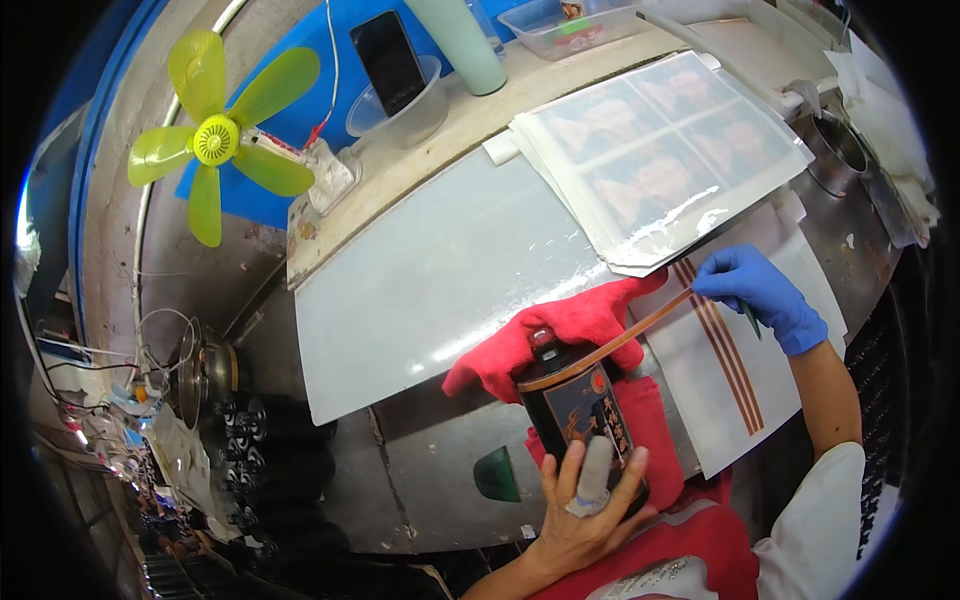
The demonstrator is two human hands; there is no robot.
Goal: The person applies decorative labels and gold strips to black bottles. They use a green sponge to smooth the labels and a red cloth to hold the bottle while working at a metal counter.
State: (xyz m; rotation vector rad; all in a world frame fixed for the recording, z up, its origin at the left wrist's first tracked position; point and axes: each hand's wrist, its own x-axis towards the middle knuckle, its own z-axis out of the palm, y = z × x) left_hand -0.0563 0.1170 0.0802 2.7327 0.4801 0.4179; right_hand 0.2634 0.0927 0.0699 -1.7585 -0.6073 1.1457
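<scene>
A dark bottle (572,410) with a printed label rests tilted on a red cloth (590,318). My left hand (590,515) is bare, with a pale cover on one finger, and its fingers are wrapped round the bottle's lower part. In a blue glove, my right hand (750,290) pinches the far end of a thin orange-brown strip (645,325). The strip's other end lies against the bottle's shoulder. A dark green piece (748,318) pokes out below the gloved fingers. Under that hand, several similar brown strips (722,350) lie on a white sheet (690,400).
A flat green piece (496,474) lies on the metal table left of the bottle. Beyond are a grey sheet (430,270) and a stack of printed sheets (665,150). A yellow-green fan (215,140), a phone (388,62) in a plastic bowl (420,120) and dark bottles (280,460) stand leftward.
</scene>
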